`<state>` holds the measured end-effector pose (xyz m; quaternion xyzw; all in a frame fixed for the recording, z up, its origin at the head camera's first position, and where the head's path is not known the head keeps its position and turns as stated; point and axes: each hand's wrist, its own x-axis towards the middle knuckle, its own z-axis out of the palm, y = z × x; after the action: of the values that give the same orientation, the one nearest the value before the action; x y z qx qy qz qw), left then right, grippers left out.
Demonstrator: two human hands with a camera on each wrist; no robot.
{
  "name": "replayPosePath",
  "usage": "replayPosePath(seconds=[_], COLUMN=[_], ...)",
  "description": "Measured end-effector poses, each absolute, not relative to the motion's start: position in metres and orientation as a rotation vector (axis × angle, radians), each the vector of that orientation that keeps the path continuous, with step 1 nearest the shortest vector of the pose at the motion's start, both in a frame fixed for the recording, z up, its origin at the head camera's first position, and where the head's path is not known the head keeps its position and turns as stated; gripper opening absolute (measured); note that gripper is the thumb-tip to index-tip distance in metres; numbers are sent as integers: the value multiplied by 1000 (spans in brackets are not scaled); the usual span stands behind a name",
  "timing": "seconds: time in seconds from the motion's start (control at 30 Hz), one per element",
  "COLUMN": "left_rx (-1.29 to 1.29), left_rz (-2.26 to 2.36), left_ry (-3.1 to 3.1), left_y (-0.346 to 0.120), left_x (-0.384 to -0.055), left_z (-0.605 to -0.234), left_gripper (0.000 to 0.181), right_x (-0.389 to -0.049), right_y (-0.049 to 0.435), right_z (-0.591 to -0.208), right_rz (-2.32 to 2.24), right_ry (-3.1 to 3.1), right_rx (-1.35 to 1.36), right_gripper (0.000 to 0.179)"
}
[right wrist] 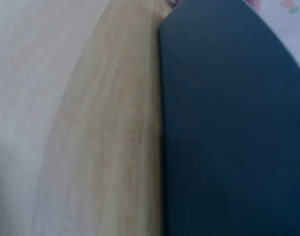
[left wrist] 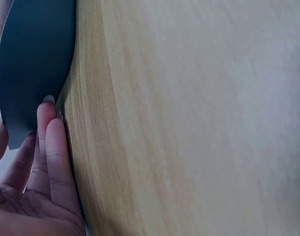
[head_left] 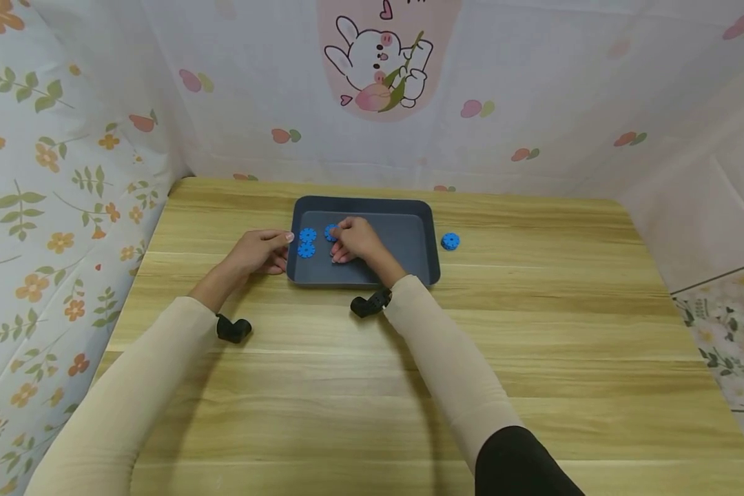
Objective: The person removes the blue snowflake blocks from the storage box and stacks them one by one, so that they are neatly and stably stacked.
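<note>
The blue notched disc (head_left: 331,233) is showing inside the gray tray (head_left: 403,241), left of the tray's middle and toward its far side, with the right hand (head_left: 358,239) pinching it between thumb and fingers. Whether that disc is touching the tray's floor, I cannot tell. Two more blue discs (head_left: 306,249) are lying flat inside the tray, close together by its left wall, one farther back than the other. A small blue stack (head_left: 450,241) is resting just outside the tray's right wall. The left hand (head_left: 262,251) is grasping the tray's left edge, its thumb lying at the rim while the other fingers are pressing against the outer wall.

The tray is standing on a wood-grain tabletop (head_left: 322,386). Beige sleeves (head_left: 455,365) are covering both forearms in front of the tray, and a black device (head_left: 232,329) is sitting at each wrist. Beyond the tray, a pale cloth (head_left: 235,62) is hanging, bearing a rabbit picture (head_left: 378,58).
</note>
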<state>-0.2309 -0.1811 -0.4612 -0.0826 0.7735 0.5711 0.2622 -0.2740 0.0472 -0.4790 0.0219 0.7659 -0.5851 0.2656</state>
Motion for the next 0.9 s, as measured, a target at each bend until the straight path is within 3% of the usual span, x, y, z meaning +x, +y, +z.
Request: replayPosePath(seconds=[0.37, 0.9], left_rx=[-190, -204], left_rz=[1551, 1534], left_ry=[2077, 2131], left_y=[-173, -181], left_x=[-217, -231], left_z=[-433, -466], left_gripper=[52, 56], right_x=[-268, -255], right_y=[66, 113], right_z=[-475, -451], right_rz=[-1887, -1868], right_ry=[2016, 2098], right_rx=[88, 5], right_gripper=[23, 24])
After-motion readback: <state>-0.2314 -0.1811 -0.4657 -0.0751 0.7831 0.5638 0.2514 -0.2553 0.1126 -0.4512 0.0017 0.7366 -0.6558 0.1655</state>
